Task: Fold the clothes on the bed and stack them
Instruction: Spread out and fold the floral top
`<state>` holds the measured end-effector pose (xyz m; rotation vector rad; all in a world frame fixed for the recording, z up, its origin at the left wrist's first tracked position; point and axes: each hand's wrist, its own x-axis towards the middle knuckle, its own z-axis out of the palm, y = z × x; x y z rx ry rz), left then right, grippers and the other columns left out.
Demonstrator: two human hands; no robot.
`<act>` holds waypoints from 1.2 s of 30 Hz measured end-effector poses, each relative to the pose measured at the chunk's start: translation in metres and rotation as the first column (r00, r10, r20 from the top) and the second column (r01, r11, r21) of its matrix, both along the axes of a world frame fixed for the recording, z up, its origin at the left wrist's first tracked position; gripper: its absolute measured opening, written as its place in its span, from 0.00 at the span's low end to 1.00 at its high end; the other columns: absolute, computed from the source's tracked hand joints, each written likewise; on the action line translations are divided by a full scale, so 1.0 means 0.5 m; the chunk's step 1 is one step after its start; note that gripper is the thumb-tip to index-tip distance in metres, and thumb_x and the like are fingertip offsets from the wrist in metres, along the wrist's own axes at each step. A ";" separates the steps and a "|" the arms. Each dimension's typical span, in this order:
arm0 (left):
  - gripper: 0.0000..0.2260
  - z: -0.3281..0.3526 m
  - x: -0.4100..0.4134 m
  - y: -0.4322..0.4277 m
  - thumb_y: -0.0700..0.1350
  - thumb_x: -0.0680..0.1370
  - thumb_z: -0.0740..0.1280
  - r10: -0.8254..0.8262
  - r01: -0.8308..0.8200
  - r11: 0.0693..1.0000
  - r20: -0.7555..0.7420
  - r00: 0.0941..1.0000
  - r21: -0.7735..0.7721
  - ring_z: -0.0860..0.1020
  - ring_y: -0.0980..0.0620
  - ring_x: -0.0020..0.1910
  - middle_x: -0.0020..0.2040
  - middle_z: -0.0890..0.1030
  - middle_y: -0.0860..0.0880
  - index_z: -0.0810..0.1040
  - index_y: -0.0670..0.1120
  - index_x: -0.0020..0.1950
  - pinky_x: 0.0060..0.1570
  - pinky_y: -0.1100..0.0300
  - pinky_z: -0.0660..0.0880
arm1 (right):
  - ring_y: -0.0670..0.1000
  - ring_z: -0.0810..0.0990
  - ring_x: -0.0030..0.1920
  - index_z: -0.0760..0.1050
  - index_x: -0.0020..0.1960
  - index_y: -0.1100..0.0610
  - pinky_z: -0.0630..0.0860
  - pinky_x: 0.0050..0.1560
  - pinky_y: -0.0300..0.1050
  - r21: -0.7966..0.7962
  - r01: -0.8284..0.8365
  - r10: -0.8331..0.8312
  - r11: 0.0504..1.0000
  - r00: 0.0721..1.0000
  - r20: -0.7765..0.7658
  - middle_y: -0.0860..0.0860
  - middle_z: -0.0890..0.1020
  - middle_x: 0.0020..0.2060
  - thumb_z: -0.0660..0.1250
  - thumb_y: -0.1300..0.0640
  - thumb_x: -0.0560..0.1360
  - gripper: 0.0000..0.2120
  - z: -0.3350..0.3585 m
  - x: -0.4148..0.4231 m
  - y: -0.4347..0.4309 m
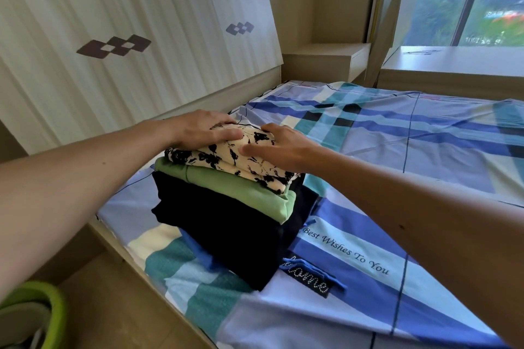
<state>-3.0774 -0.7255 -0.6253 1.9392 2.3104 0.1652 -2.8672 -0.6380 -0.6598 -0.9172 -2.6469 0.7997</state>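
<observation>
Both forearms reach in from the near edge, and the hands are down on the pile. Left hand (204, 129) lies palm-down on the far-left part of the top piece, fingers stretched out across it. Right hand (279, 147) is spread flat on the right part, fingers straight. Neither hand grips anything; this is pressing, not pinching.

Under them is the floral garment (224, 163), cream with black print, folded and topping the stack (226, 207). Below it come a green garment (243, 193), a bulky black garment (221, 232), and a blue garment (198, 253) peeking out at the bottom. The stack sits on the bed's near-left corner, close to the headboard (113, 37).

It looks like soft, light cloth with no stiffness, and the thin floral layer is likely to slide on the green one. The black layer bulges unevenly, so the pile could lean. To shift it, I'd slip flat hands under the bottom layer from both sides rather than tug at any one edge.

No loose clothes show on the plaid sheet (397, 150), so folding looks nearly done. A lime basket (45, 300) sits on the floor at left, and a window (459, 0) lies beyond the bed.
</observation>
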 end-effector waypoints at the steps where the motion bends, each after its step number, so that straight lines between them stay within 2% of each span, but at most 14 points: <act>1: 0.50 0.002 0.005 0.000 0.84 0.62 0.50 -0.017 0.017 1.000 0.010 1.000 -0.003 0.71 0.52 0.68 0.73 0.72 0.52 0.67 0.56 0.75 0.64 0.57 0.67 | 0.59 0.65 0.75 0.57 0.80 0.49 0.60 0.73 0.69 0.019 -0.015 0.015 1.000 1.000 -0.004 0.55 0.64 0.77 0.64 0.25 0.69 0.47 -0.001 0.003 0.001; 4: 0.44 0.005 0.018 -0.008 0.74 0.64 0.65 -0.113 0.114 0.993 0.030 0.993 -0.023 0.70 0.59 0.65 0.72 0.71 0.57 0.62 0.59 0.77 0.61 0.64 0.65 | 0.58 0.65 0.73 0.54 0.80 0.46 0.59 0.72 0.70 0.197 -0.083 0.074 0.977 0.996 0.053 0.53 0.64 0.75 0.69 0.26 0.65 0.51 -0.012 0.020 0.000; 7: 0.51 -0.018 0.008 -0.029 0.61 0.63 0.76 -0.276 0.262 0.961 -0.199 0.940 -0.094 0.65 0.59 0.71 0.76 0.63 0.58 0.53 0.56 0.81 0.70 0.64 0.61 | 0.58 0.66 0.73 0.50 0.80 0.47 0.57 0.73 0.70 0.401 -0.160 0.121 0.902 0.985 0.121 0.54 0.64 0.74 0.73 0.32 0.64 0.54 -0.044 0.039 -0.008; 9: 0.55 -0.039 -0.002 -0.041 0.60 0.62 0.76 -0.298 0.273 0.954 -0.327 0.897 -0.121 0.61 0.56 0.76 0.80 0.59 0.55 0.48 0.55 0.81 0.75 0.57 0.60 | 0.59 0.68 0.70 0.49 0.80 0.48 0.65 0.71 0.66 0.460 -0.155 0.121 0.874 0.987 0.103 0.56 0.66 0.71 0.75 0.41 0.65 0.52 -0.072 0.037 -0.020; 12: 0.50 -0.051 -0.001 -0.043 0.53 0.65 0.75 -0.281 0.285 0.957 -0.367 0.887 -0.045 0.63 0.54 0.77 0.80 0.61 0.54 0.52 0.55 0.81 0.74 0.57 0.62 | 0.59 0.76 0.60 0.56 0.77 0.47 0.78 0.54 0.56 0.496 -0.084 0.100 0.864 0.995 -0.005 0.55 0.73 0.62 0.73 0.53 0.67 0.43 -0.093 0.020 -0.025; 15: 0.37 -0.052 0.006 -0.044 0.45 0.72 0.72 -0.220 0.302 0.947 -0.468 0.856 0.107 0.78 0.48 0.65 0.73 0.73 0.57 0.62 0.60 0.77 0.56 0.53 0.75 | 0.58 0.80 0.50 0.67 0.71 0.49 0.80 0.44 0.53 0.527 -0.042 0.101 0.849 0.991 -0.084 0.54 0.79 0.54 0.68 0.62 0.70 0.30 -0.075 0.016 -0.020; 17: 0.32 -0.040 0.007 -0.057 0.45 0.73 0.70 -0.182 0.354 0.915 -0.582 0.792 0.194 0.83 0.44 0.52 0.65 0.81 0.54 0.66 0.60 0.75 0.43 0.53 0.78 | 0.59 0.81 0.48 0.71 0.68 0.49 0.79 0.44 0.53 0.548 -0.015 0.114 0.836 0.983 -0.147 0.53 0.82 0.51 0.64 0.65 0.71 0.27 -0.046 0.022 -0.028; 19: 0.27 -0.014 0.008 -0.080 0.46 0.74 0.66 -0.181 0.436 0.850 -0.614 0.768 0.295 0.85 0.44 0.50 0.64 0.81 0.52 0.70 0.57 0.73 0.39 0.52 0.79 | 0.59 0.80 0.48 0.71 0.68 0.50 0.78 0.44 0.52 0.611 -0.005 0.146 0.791 0.973 -0.180 0.53 0.81 0.51 0.63 0.65 0.72 0.26 -0.009 0.032 -0.047; 22: 0.26 -0.024 0.022 -0.133 0.42 0.74 0.64 -0.177 0.493 0.765 -0.600 0.780 0.415 0.82 0.46 0.59 0.67 0.79 0.50 0.74 0.50 0.72 0.46 0.49 0.81 | 0.59 0.79 0.53 0.67 0.72 0.50 0.78 0.49 0.56 0.689 -0.008 0.174 0.724 0.970 -0.171 0.53 0.79 0.56 0.62 0.62 0.75 0.26 -0.005 0.057 -0.079; 24: 0.30 -0.091 0.025 -0.171 0.38 0.72 0.65 -0.205 0.492 0.804 -0.622 0.756 0.333 0.76 0.45 0.68 0.72 0.75 0.50 0.72 0.51 0.75 0.56 0.44 0.79 | 0.58 0.75 0.62 0.64 0.74 0.50 0.75 0.57 0.57 0.676 -0.098 0.173 0.730 0.984 -0.044 0.54 0.75 0.63 0.64 0.54 0.76 0.26 -0.059 0.076 -0.111; 27: 0.29 -0.146 0.022 -0.199 0.51 0.74 0.65 -0.314 0.427 0.882 -0.426 0.849 0.200 0.64 0.48 0.77 0.77 0.68 0.52 0.69 0.52 0.76 0.70 0.43 0.66 | 0.57 0.68 0.68 0.62 0.75 0.47 0.68 0.67 0.60 0.572 -0.172 0.139 0.802 0.985 0.101 0.53 0.69 0.67 0.59 0.30 0.72 0.37 -0.111 0.103 -0.147; 30: 0.23 -0.092 0.041 -0.170 0.63 0.80 0.56 -0.265 0.294 0.865 -0.129 0.956 0.407 0.73 0.52 0.65 0.63 0.78 0.53 0.81 0.50 0.62 0.64 0.47 0.67 | 0.51 0.70 0.62 0.73 0.67 0.45 0.66 0.66 0.57 0.420 -0.039 0.104 0.907 0.985 -0.134 0.49 0.73 0.59 0.51 0.26 0.73 0.33 -0.053 0.074 -0.123; 33: 0.37 -0.050 0.037 -0.117 0.76 0.75 0.47 -0.001 0.079 0.873 -0.159 0.987 0.482 0.72 0.46 0.67 0.65 0.76 0.50 0.77 0.51 0.65 0.66 0.43 0.65 | 0.54 0.65 0.72 0.66 0.74 0.46 0.61 0.73 0.57 0.293 0.038 0.026 0.955 0.977 -0.212 0.51 0.67 0.70 0.59 0.28 0.74 0.35 -0.025 0.027 -0.085; 36: 0.45 -0.089 0.016 -0.106 0.82 0.68 0.44 0.200 -0.125 0.955 -0.273 0.941 0.270 0.54 0.46 0.80 0.81 0.57 0.53 0.55 0.61 0.79 0.75 0.33 0.47 | 0.55 0.51 0.80 0.53 0.80 0.45 0.45 0.79 0.60 0.220 0.046 -0.021 0.974 0.993 -0.115 0.53 0.56 0.79 0.61 0.25 0.70 0.46 -0.084 0.016 -0.086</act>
